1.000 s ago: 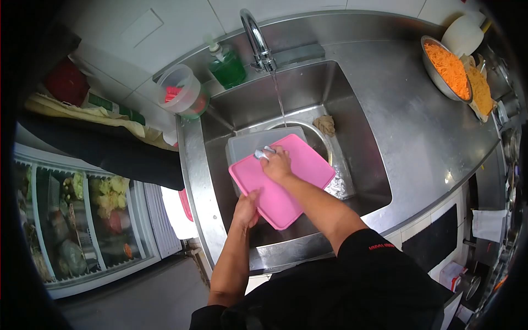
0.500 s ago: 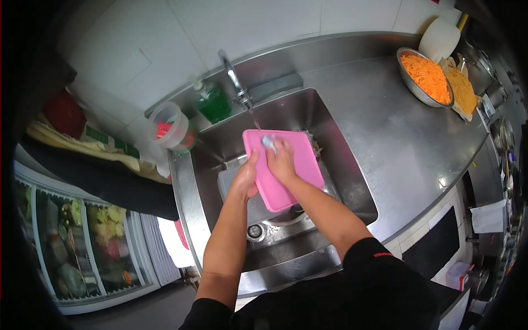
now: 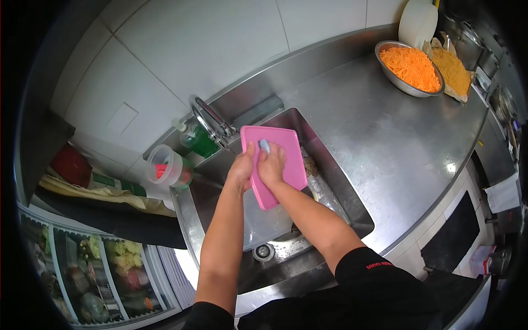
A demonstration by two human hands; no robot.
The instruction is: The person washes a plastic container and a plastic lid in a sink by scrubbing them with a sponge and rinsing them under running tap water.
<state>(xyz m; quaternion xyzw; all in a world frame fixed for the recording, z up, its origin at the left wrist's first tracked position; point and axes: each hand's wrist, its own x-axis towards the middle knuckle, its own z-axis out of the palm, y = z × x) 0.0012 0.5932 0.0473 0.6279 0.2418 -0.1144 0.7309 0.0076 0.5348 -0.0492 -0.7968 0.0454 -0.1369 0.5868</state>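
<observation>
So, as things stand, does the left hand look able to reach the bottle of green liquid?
Probably yes, if the left hand lets go of the pink lid: the bottle of green liquid stands nearby, and the gap between the faucet and the clear tub looks open.

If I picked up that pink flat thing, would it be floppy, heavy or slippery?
Probably not floppy: the pink flat thing looks straight, with the left hand holding one edge. It's likely light for its size, because it looks like thin plastic. It might be slippery, since its face looks smooth.
</observation>
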